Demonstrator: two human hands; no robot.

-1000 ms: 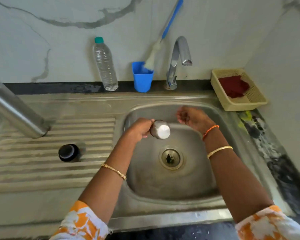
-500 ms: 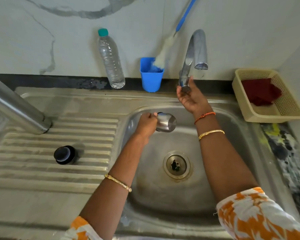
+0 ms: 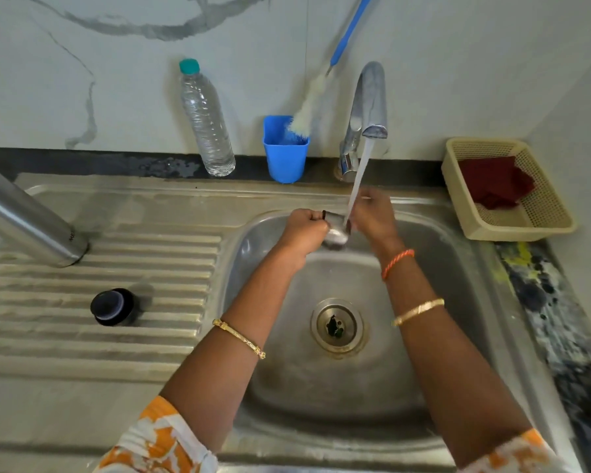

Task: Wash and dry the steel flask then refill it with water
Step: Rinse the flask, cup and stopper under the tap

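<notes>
At frame centre, the left hand [image 3: 304, 227] grips a small steel cup [image 3: 335, 230], its axis pointing right under the tap stream [image 3: 357, 179]. The right hand [image 3: 372, 216] touches its far end, fingers loosely curled.

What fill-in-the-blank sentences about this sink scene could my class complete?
1. Water runs from the tap onto the steel ____ held by the left hand.
2. The red cloth lies in a ____.
3. The brush stands in a ____ cup.
4. The black lid sits on the ____ board.

Missing words: cup; basket; blue; draining
</notes>
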